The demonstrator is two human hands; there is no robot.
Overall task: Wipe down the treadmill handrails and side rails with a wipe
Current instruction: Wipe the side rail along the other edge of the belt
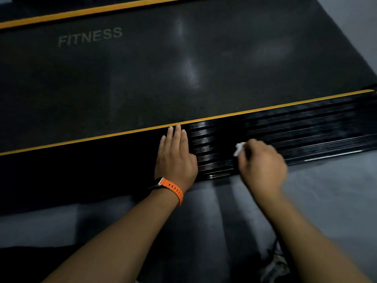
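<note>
The near side rail (295, 129) of the treadmill is black and ribbed, with a yellow stripe along its far edge, and runs across the view from lower left to upper right. My left hand (176, 156) lies flat on the rail with straight fingers, an orange watch strap on its wrist. To its right, my right hand (263, 164) is curled around a small white wipe (239, 149) and holds it against the rail. Only a bit of the wipe shows at the fingertips; the hand is blurred.
The dark running belt (183, 68) printed FITNESS fills the space beyond the rail. The far side rail (81, 11) with its yellow stripe crosses the top left. A grey floor (336, 190) lies on my side of the treadmill.
</note>
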